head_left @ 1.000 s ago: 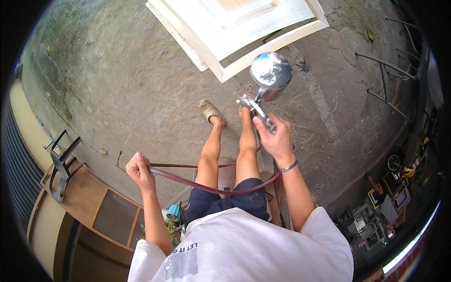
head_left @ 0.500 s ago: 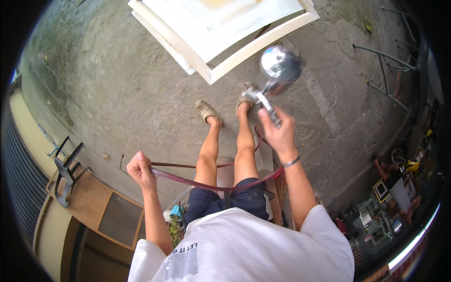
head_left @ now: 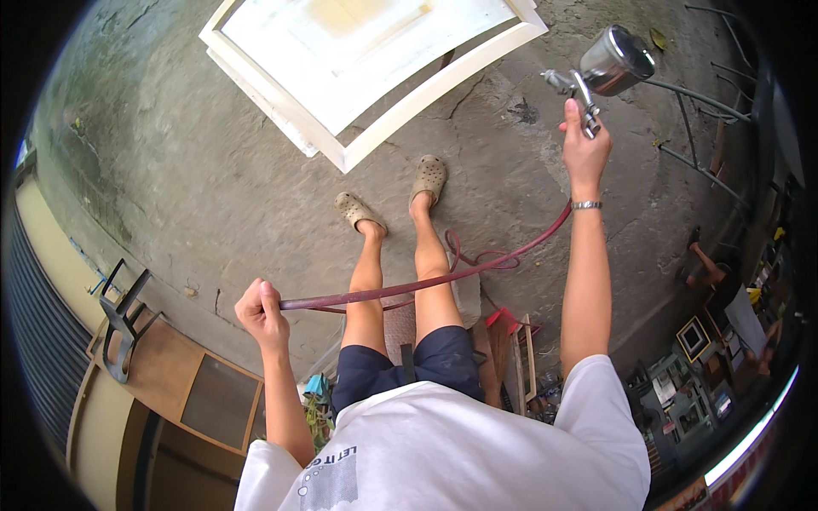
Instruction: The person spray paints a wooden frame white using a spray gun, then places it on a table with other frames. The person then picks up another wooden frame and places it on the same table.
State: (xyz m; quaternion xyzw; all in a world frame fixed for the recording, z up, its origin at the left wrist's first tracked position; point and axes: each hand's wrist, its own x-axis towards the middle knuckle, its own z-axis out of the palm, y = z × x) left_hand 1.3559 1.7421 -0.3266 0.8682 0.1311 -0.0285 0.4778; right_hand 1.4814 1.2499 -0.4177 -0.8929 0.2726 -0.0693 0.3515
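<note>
My right hand (head_left: 586, 153), reaching far out to the right, is wrapped round the handle of a silver spray gun (head_left: 581, 95). A shiny metal paint cup (head_left: 617, 61) sits on the gun, and its nozzle points left toward the frame. From the gun a dark red hose (head_left: 460, 274) sags across in front of my legs to my left hand (head_left: 262, 313), which is closed round it. Beyond my feet lies a white-painted frame (head_left: 443, 95) around a white panel (head_left: 375, 51) with yellowish patches; its far part is cut off by the picture's edge.
Thin metal legs (head_left: 703, 100) stick out over the concrete floor (head_left: 256, 196) at the right. A black plastic chair (head_left: 126, 328) rests on a wooden cabinet (head_left: 183, 375) at the left. A loop of hose (head_left: 477, 255) lies behind my leg. Another person (head_left: 737, 302) is at the lower right, near shelves.
My right hand has swung up and to the right with the spray gun, drawing the hose out after it. My left hand stays nearly in place. The frame appears shifted left and up.
</note>
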